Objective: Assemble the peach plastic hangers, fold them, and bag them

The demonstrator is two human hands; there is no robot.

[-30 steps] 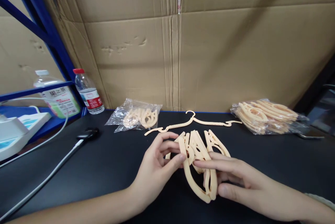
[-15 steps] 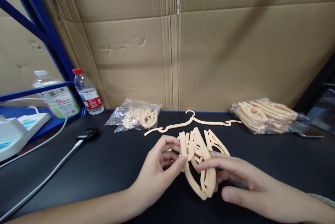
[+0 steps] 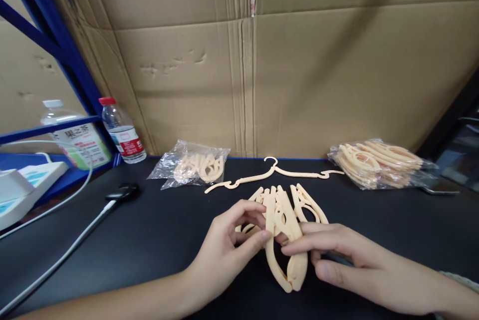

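Both hands grip a folded cream plastic hanger (image 3: 286, 240) just above the black table (image 3: 149, 240). My left hand (image 3: 228, 250) pinches its upper left side between thumb and fingers. My right hand (image 3: 337, 260) pinches its right side, thumb underneath. More folded hangers (image 3: 309, 205) lie right behind it on the table. One unfolded hanger (image 3: 273, 174) lies flat further back.
A plastic bag of folded hangers (image 3: 194, 166) sits at back left, and a fuller bag (image 3: 377, 162) at back right. Cardboard walls (image 3: 299, 75) close the back. A water bottle (image 3: 119, 130), a white cable with black plug (image 3: 119, 192) and a blue rack (image 3: 56, 50) stand left.
Both hands have pressed the hanger's arms closer together, so it looks narrower and more tightly folded. The hands stayed in nearly the same spot.
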